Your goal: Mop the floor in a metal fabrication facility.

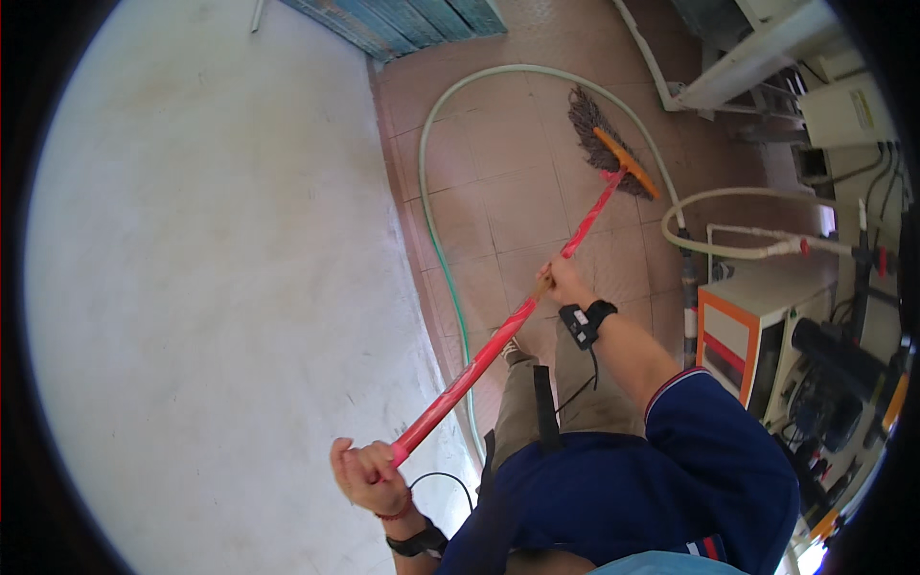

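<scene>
A mop with a red handle (467,377) slants across the view from lower left to upper right. Its grey-brown string head (586,123), set in an orange bar (625,161), lies on the tiled floor. Wrapped round the top end of the handle is my left hand (372,473), with a red bracelet at its wrist. Farther down the pole, my right hand (565,281) is closed about the middle of it. A black band with a small box sits on my right wrist.
A pale hose (428,196) loops over the tiles (498,230) around the mop head. A white wall (220,287) runs along the left. Pipes (757,251), an orange-and-white cabinet (728,335) and machinery (829,407) line the right. A blue door (407,29) stands at the far end.
</scene>
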{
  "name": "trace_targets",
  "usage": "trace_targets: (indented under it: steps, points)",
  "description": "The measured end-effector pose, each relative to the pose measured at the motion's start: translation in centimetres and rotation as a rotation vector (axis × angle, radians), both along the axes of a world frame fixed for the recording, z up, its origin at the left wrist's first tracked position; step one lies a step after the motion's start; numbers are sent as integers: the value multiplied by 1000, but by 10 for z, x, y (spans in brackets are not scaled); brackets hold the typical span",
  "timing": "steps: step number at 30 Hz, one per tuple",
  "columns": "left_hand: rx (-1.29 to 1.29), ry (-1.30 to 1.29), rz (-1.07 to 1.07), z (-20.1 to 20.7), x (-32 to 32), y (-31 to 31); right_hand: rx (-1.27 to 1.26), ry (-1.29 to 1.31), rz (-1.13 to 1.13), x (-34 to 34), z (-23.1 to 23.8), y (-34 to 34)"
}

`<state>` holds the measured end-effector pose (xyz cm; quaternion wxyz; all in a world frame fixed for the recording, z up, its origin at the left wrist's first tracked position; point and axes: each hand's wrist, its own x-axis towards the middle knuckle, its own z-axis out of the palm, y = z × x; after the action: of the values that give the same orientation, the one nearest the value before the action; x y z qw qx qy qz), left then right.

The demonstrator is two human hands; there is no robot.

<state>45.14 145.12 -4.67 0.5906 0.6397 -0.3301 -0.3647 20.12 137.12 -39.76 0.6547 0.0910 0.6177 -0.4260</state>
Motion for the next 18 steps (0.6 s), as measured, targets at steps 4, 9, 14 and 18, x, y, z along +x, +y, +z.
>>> trace_targets:
  steps: [4, 9, 14, 18]
  points:
    - [-57, 139, -25, 35, 24, 4, 64, -109, -225, 21, 31, 62]
    - [-99, 124, -438, 58, 47, -1, 123, -231, -456, 45, 64, 144]
    - [-130, 226, -853, 25, 23, -23, 142, -327, -768, 26, 39, 224]
    - [76, 538, -1156, -41, -30, -35, 157, -154, -952, -18, 5, 283]
